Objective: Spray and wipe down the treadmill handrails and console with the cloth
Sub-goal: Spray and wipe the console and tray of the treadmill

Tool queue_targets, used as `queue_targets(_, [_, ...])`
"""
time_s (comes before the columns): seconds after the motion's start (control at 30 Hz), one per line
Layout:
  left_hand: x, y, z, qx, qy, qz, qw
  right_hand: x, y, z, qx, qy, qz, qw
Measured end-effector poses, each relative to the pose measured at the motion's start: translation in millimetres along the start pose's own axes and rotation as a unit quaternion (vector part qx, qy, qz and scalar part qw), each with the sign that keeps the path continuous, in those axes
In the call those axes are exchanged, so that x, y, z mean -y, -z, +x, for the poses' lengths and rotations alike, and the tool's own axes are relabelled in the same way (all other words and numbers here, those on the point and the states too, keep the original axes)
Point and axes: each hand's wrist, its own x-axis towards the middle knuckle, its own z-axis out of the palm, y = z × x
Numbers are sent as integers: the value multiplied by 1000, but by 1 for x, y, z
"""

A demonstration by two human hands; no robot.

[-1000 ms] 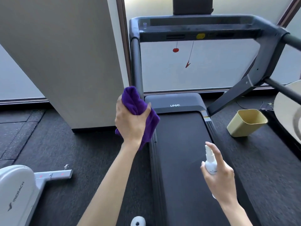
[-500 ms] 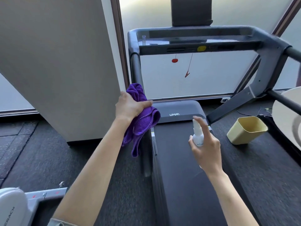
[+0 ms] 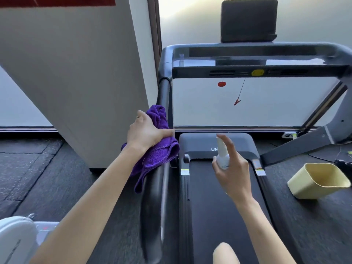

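My left hand [image 3: 145, 131] grips a bunched purple cloth [image 3: 158, 153] wrapped over the treadmill's black left handrail [image 3: 154, 197], which runs from bottom centre up to the console. My right hand [image 3: 233, 169] holds a small white spray bottle [image 3: 222, 155] upright above the front of the belt, index finger on its nozzle top. The dark grey console [image 3: 257, 60] spans the top, with a black tablet-like screen [image 3: 248, 20] standing on it. The right handrail upright [image 3: 344, 103] shows at the right edge.
A white pillar [image 3: 76, 73] stands close to the left of the handrail. A pale yellow bin [image 3: 318, 181] lies tilted on the dark floor at right. White exercise equipment [image 3: 17, 241] sits bottom left. A red safety clip [image 3: 237, 101] hangs from the console. My knee [image 3: 225, 253] shows at bottom.
The view has moved closer to the treadmill. My left hand with the cloth now sits on the left handrail, and my right hand has raised the spray bottle toward the console.
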Motion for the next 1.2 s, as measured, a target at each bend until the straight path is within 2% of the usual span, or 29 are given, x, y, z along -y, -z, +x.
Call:
queue_targets(0.13, [-14, -3, 9, -32, 15, 54, 998, -4, 8, 52, 61, 41, 33, 997])
queue_targets(0.3, [-51, -1, 27, -38, 88, 120, 988, 20, 50, 113, 162, 76, 31, 983])
queue_targets(0.57, [-68, -5, 72, -35, 157, 89, 983, 36, 77, 194, 199, 84, 33, 976])
queue_targets(0.8, [-72, -20, 121, -65, 141, 129, 979, 33, 34, 262, 263, 106, 37, 958])
queue_targets(1.03, [-74, -25, 175, -52, 142, 71, 986, 50, -23, 340, 288, 135, 31, 947])
queue_targets(1.2, [-75, -26, 180, -24, 174, 48, 983, 49, -46, 378, 311, 144, 18, 939])
